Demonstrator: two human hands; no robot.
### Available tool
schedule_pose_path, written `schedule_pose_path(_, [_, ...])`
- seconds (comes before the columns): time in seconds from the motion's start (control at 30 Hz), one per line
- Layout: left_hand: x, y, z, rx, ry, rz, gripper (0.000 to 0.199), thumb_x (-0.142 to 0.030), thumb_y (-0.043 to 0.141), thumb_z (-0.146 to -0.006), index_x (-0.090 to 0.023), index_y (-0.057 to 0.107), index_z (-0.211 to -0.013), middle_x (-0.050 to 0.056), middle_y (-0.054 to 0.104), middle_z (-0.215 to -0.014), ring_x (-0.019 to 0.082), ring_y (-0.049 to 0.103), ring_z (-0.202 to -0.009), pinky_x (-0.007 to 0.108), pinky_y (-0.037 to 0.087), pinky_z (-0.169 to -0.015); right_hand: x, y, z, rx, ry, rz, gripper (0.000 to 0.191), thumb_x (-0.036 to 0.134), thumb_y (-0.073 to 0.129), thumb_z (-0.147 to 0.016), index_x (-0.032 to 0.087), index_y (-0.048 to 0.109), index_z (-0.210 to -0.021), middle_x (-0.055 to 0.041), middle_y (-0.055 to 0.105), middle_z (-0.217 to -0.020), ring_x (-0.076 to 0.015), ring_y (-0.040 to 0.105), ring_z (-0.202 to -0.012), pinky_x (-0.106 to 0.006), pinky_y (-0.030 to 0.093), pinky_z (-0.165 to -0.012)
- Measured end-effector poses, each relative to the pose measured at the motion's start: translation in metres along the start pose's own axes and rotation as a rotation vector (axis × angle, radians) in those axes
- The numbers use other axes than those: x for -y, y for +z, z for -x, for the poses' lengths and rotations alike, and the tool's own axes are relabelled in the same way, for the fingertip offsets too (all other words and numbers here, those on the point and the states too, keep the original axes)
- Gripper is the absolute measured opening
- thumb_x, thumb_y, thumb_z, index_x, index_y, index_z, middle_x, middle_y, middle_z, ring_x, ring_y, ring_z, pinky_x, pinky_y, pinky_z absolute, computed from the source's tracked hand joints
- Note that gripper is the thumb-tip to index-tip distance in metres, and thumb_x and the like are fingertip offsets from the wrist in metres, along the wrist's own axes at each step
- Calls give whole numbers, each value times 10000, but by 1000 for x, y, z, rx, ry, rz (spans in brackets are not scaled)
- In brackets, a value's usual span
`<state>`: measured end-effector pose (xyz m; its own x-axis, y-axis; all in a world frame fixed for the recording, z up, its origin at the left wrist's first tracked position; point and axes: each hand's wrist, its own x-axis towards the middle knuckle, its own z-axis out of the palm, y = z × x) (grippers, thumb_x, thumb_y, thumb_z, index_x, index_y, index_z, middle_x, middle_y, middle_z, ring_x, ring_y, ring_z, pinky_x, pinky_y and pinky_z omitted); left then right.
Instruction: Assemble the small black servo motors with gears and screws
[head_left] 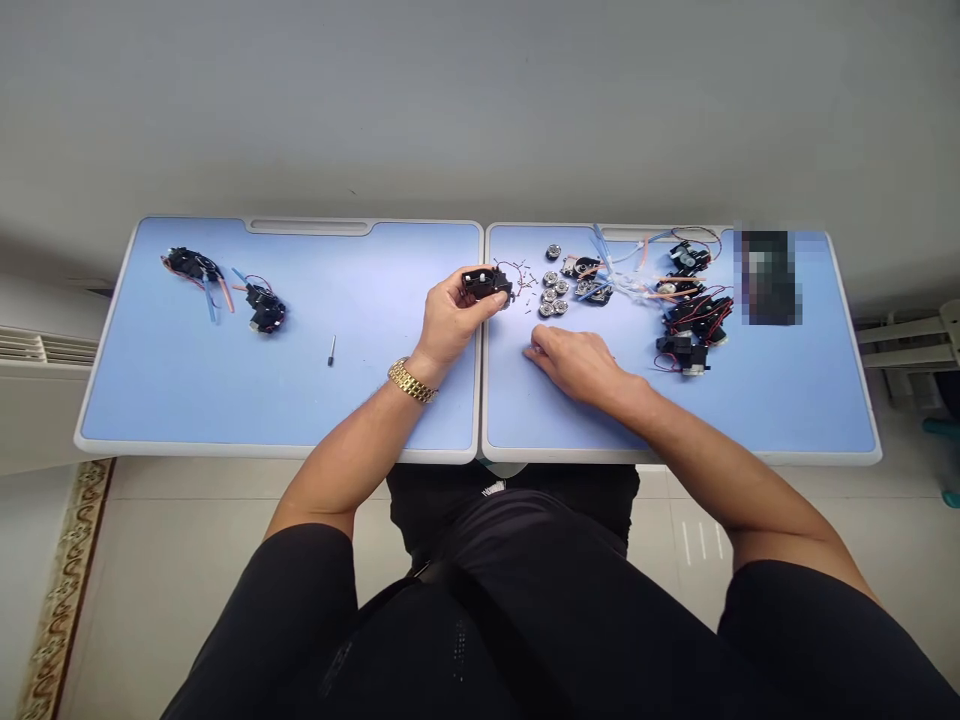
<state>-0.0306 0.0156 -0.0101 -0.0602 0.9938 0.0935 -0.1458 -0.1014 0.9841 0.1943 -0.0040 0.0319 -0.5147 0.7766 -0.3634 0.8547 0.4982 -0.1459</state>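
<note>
My left hand, with a gold watch at the wrist, holds a black mechanical part above the seam between two blue tabletops. Thin red and black wires hang from the part's right side. My right hand is closed low over the right tabletop, fingertips pinched together; what they hold, if anything, is too small to make out. Small dark screws lie scattered just beyond it. Several round silver-and-black pieces stand grouped beside the screws.
Black wired assemblies and a bundle of blue and orange strips lie at the right. Two more black assemblies are on the left tabletop, with a small screwdriver. A blurred dark object sits far right.
</note>
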Motion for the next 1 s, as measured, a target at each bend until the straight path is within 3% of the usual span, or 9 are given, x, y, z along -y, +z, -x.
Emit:
schedule_pose_path(0.27, [1,1,0,14,1,27,540,-491,1003,-750,-209,788,-1158,62,829,-1110,182,797,-962,346,691,-939,0,3,-34,-98,-8,129,404,329,269,-1202,170,615,-1338,-167,759,-1274,-295,717,-1001,-387,173,-653])
schedule_pose_path(0.47, [2,1,1,14,-16,15,571,-528,1006,-736,-211,788,-1158,69,829,-1130,201,799,-998,358,684,-954,3,3,-50,-171,30,92,444,325,225,-1194,153,607,-1338,-200,759,-1276,-308,722,-1029,-385,209,-664])
schedule_pose_path(0.6, [2,1,1,22,-11,-4,580,-535,996,-746,-211,782,-1177,68,829,-1113,203,801,-987,366,682,-954,-4,-5,-59,-221,80,41,393,323,299,-1177,159,630,-1312,-198,779,-1282,-324,720,-1071,-376,267,-698])
schedule_pose_path(0.8, [1,1,2,8,-12,-14,534,-491,989,-760,-219,792,-1175,69,825,-1129,197,791,-993,353,676,-938,-25,-26,-23,-343,123,-192,380,368,352,-1175,174,671,-1245,-155,817,-1127,-296,736,-1010,-344,421,-821])
schedule_pose_path(0.9, [1,0,2,9,-18,-14,538,-489,987,-762,-215,791,-1182,64,823,-1109,194,789,-975,349,671,-927,-28,-25,-1,-215,168,-147,349,381,399,-1155,203,698,-1170,-135,826,-1046,-308,739,-947,-355,399,-771])
schedule_pose_path(1.0, [1,0,2,9,-25,-16,543,-489,990,-757,-209,791,-1177,72,826,-1135,195,791,-995,343,668,-936,-26,-17,5,-104,169,-35,327,347,401,-1143,213,698,-1170,-142,835,-1111,-319,746,-951,-370,323,-713])
